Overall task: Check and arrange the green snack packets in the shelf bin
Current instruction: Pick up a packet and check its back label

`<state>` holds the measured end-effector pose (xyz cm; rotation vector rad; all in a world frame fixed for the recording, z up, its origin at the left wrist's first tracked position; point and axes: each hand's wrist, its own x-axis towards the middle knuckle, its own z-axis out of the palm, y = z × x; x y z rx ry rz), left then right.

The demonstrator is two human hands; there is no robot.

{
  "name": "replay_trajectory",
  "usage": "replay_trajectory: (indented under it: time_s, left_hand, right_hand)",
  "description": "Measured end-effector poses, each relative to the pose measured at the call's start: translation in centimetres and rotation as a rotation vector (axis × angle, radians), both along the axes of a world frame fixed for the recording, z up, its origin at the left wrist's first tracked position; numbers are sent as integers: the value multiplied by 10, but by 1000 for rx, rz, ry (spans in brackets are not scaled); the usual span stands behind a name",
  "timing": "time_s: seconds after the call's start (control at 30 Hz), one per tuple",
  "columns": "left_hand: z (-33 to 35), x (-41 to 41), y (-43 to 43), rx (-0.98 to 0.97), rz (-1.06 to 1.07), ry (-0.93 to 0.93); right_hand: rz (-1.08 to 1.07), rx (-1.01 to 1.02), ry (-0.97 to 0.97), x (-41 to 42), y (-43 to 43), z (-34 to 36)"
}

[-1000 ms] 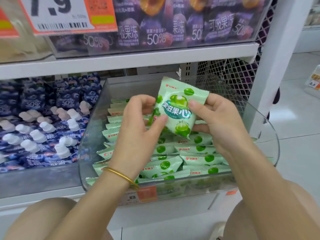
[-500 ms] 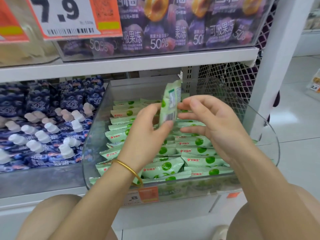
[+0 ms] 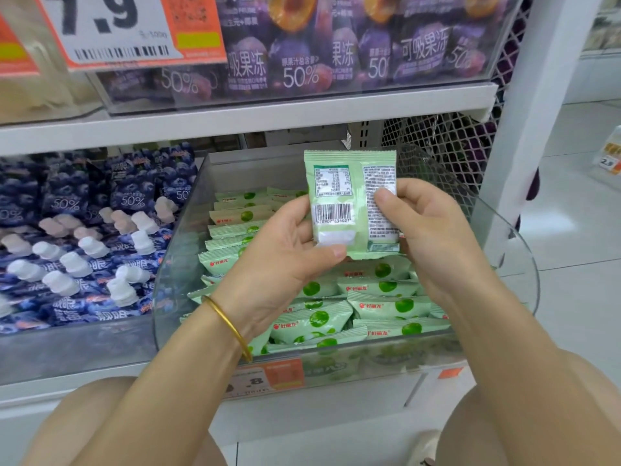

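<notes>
A pale green snack packet (image 3: 349, 183) is held upright above the clear shelf bin (image 3: 178, 264), its back side with barcode and nutrition table facing me. My left hand (image 3: 282, 260), with a gold bangle on the wrist, grips its lower left edge with the thumb under the bottom. On the other side my right hand (image 3: 426, 237) pinches its right edge, thumb on the printed text. Below lie several green snack packets (image 3: 383, 304) stacked in rows in the bin.
To the left, blue jelly pouches with white caps (image 3: 87, 243) fill the neighbouring bin. Purple jelly pouches (image 3: 302, 52) stand on the shelf above, behind a price tag (image 3: 111, 28). A white upright post (image 3: 524, 129) and wire mesh (image 3: 447, 142) stand to the right. My knees are below.
The packet was turned in both hands from its front, through edge-on, to its back side facing me. It sits a little higher and more upright.
</notes>
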<state>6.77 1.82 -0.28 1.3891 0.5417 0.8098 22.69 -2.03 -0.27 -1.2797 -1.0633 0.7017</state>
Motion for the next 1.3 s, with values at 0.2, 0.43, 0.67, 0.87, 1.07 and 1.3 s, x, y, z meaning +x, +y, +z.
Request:
replay_trajectory:
  time_s: [0.2,0.43,0.67,0.87,1.07,1.3]
  left_hand:
    - [-1,1,2,37,-18,0]
    - [0,2,0,73,2,23]
    - [-1,2,0,96,21,43]
    - [1,2,0,113,98,75]
    - [-2,4,-4,544,506,337]
    - [0,8,-9,611,401,421]
  right_hand:
    - [-9,13,-1,-1,0,0]
    - [2,3,8,0,-1,0]
    - [8,2,13,1,-1,0]
    - [3,39,34,2,-1,-2]
    - [40,81,120,-1,-4,0]
    - [238,106,184,-9,-9,3]
